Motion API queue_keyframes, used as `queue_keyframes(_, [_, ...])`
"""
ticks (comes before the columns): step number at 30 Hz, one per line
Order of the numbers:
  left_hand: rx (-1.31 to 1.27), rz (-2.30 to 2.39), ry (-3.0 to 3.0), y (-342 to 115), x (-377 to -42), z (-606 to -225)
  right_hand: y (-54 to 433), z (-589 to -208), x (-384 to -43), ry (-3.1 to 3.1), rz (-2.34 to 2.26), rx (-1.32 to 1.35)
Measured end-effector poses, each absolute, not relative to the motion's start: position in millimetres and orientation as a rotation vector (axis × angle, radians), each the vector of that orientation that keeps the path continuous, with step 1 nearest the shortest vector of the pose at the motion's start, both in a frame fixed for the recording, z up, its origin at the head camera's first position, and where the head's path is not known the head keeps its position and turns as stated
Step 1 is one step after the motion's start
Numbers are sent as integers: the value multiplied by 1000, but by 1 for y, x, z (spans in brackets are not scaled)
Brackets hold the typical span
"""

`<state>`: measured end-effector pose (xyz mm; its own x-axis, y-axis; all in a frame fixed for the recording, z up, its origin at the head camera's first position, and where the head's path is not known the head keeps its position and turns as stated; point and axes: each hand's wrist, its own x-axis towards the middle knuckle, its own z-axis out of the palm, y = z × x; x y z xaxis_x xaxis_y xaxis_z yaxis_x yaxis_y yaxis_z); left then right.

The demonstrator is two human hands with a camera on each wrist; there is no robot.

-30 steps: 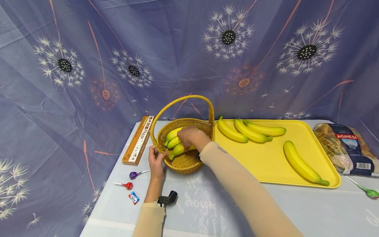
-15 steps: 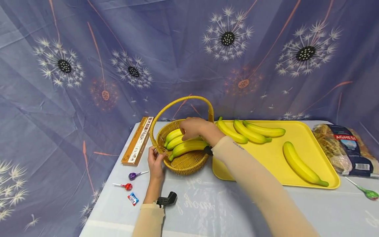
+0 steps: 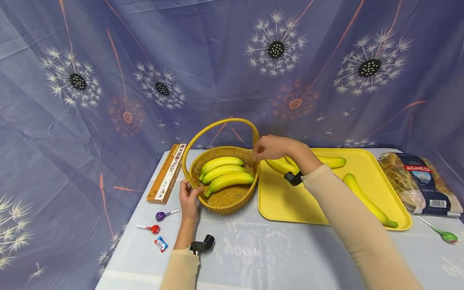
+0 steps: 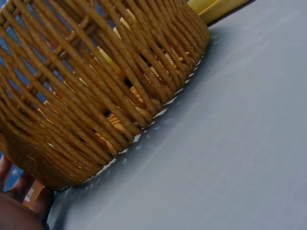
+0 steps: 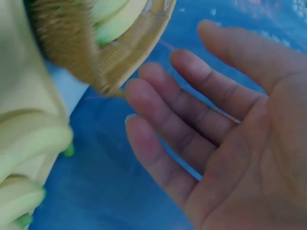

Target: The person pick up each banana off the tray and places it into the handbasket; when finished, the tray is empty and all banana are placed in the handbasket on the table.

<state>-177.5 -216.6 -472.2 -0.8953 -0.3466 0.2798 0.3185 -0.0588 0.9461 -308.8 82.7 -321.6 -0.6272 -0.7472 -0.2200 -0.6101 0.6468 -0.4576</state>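
Observation:
A yellow wicker basket (image 3: 232, 203) with a tall arched handle stands on the table in the head view. Three bananas (image 3: 230, 182) lie side by side in it. My left hand (image 3: 189, 203) holds the basket's near left side, thumb by the rim. In the left wrist view, the woven wall (image 4: 96, 91) fills the upper left above its fingers. Beside the basket's right rim hovers my right hand (image 3: 275, 147), palm bare and fingers loosely bent in the right wrist view. A yellow tray (image 3: 297, 209) to the right bears several bananas (image 3: 366, 201), some partly hidden by the right arm.
A pasta box (image 3: 166, 173) lies left of the basket. In front of it are a purple lollipop (image 3: 161, 216), a red lollipop (image 3: 155, 229) and a small wrapped candy (image 3: 161, 244). An Agnesi pasta bag (image 3: 420, 183) and a green lollipop (image 3: 448, 237) lie at the right.
My right hand let go of a banana in the basket, rose and moved right to the basket's right rim. The left hand stays at the basket.

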Motion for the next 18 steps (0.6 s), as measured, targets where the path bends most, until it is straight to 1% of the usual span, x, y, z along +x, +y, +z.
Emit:
queue_keyframes(4, [26, -1996, -1787, -220, -178, -473, 102, -341, -320, 2518, -469, -971])
queue_keyframes(8, [37, -1982, -1789, -222, -178, -475, 115, -366, -332, 2612, -405, -807])
queue_keyframes(13, [30, -1976, -1787, -220, -178, -476, 126, -394, -339, 2657, -358, -600])
queue_keyframes(18, [8, -1971, -1780, -219, -179, -475, 131, -412, -344, 2655, -403, -455])
